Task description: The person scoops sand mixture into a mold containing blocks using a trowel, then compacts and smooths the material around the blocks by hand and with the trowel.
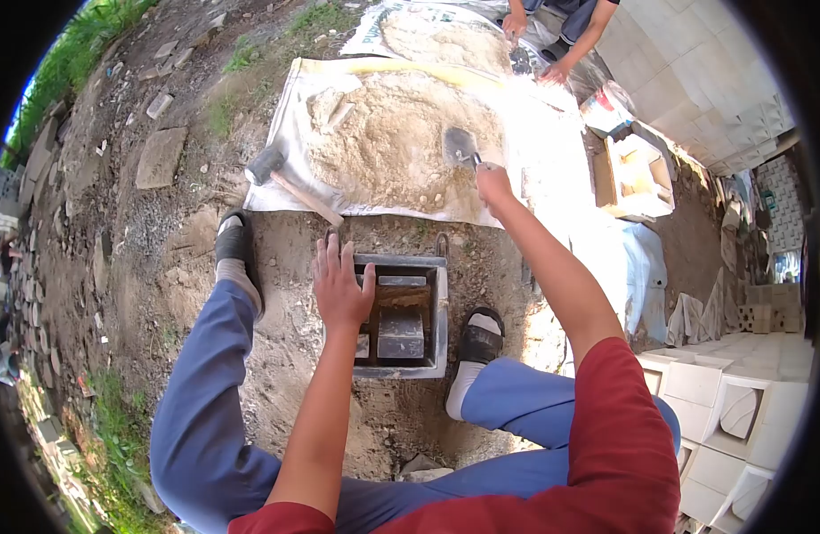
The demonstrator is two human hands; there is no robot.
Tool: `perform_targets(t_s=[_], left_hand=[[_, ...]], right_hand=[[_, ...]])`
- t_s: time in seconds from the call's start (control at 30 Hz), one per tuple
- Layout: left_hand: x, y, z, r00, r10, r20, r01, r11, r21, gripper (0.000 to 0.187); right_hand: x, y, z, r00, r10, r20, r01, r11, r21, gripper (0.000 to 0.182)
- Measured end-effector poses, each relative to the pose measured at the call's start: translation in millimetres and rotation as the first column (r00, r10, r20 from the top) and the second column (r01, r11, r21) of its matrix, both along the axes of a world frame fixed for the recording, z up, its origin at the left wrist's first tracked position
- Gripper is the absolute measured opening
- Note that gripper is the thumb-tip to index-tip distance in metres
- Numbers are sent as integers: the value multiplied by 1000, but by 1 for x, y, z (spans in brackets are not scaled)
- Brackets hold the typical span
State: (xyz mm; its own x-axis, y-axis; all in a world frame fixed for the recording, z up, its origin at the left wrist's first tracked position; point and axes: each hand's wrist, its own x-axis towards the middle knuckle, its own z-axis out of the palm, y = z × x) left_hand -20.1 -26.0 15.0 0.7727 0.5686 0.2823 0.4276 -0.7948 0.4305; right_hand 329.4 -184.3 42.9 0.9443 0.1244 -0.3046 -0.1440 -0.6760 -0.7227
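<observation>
My left hand (340, 283) rests flat, fingers apart, on the left rim of a grey metal block mould (438, 313) that stands on the dirt between my feet. My right hand (493, 182) is stretched forward and closed on the handle of a small trowel (460, 145), whose blade is over the heap of sandy mix (392, 147) lying on a white sheet (285, 133).
A sledgehammer (269, 166) lies at the sheet's left edge. Another person's hands (534, 49) work at the far end of the heap. A yellowish moulded block (637, 173) sits to the right, and white cast blocks (721, 392) are stacked at lower right.
</observation>
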Motion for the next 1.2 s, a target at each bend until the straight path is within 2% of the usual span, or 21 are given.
perform_targets(t_s=[0.03, 0.13, 0.23, 0.27, 0.3, 0.37, 0.4, 0.47, 0.5, 0.57, 0.7, 0.77, 0.8, 0.87, 0.97, 1.0, 1.07, 1.2], left_hand=[[1, 0, 1, 1000, 5, -4, -5, 1000, 2, 52], [2, 0, 6, 999, 22, -43, -23, 1000, -19, 49], [1, 0, 8, 1000, 7, -25, -8, 999, -41, 48], [2, 0, 8, 1000, 7, -12, -8, 999, -52, 48], [2, 0, 9, 1000, 9, 5, -8, 998, -63, 47], [2, 1, 6, 1000, 13, 13, -12, 998, -67, 48], [1, 0, 4, 1000, 10, 21, -9, 997, -72, 49], [0, -1, 6, 1000, 18, 18, -16, 997, -78, 49], [1, -1, 7, 1000, 23, 16, -22, 996, -85, 48], [0, 0, 6, 999, 28, 21, -26, 996, -89, 48], [0, 0, 5, 999, 26, 18, -25, 996, -81, 48], [0, -1, 6, 1000, 25, 7, -24, 997, -76, 48], [0, 0, 6, 1000, 30, 0, -30, 997, -77, 48], [-1, 0, 6, 999, 40, 4, -40, 995, -88, 49], [-1, -1, 4, 999, 33, 14, -31, 995, -95, 49], [-1, 0, 4, 999, 29, 22, -27, 996, -84, 49], [-1, 0, 5, 999, 37, 21, -35, 995, -92, 49], [-1, 0, 6, 999, 36, 28, -33, 993, -113, 48]], right_hand=[[9, 9, -5, 995, -66, -75, 74, 992, 100, 42], [30, 39, -19, 987, -78, -138, 105, 974, 200, 44], [11, 75, -29, 996, -38, -79, 50, 986, 161, 45], [8, 81, -30, 992, 81, -101, -67, 989, 136, 46], [4, 83, -31, 991, 85, -105, -70, 988, 138, 46], [-13, 87, -8, 913, 313, -263, -277, 947, 165, 47], [-16, 89, 6, 912, 315, -263, -279, 946, 165, 47], [-18, 95, 24, 899, 419, -127, -421, 907, 10, 47], [-22, 103, 30, 896, 426, -125, -428, 904, 13, 47], [-20, 123, 24, 872, 475, 117, -453, 875, -173, 46], [-15, 156, 1, 846, 494, 201, -451, 864, -224, 41], [-16, 159, -3, 893, 436, 113, -382, 866, -324, 40], [-14, 155, -5, 890, 440, 118, -384, 864, -325, 40], [-7, 128, -7, 805, 580, 121, -520, 790, -326, 41], [9, 88, 11, 788, 612, 67, -556, 754, -350, 42], [9, 74, 24, 790, 610, 67, -553, 754, -354, 42], [-13, 43, 65, 836, 546, -50, -522, 766, -375, 39], [-37, -5, 56, 846, 529, -66, -522, 796, -306, 42]])
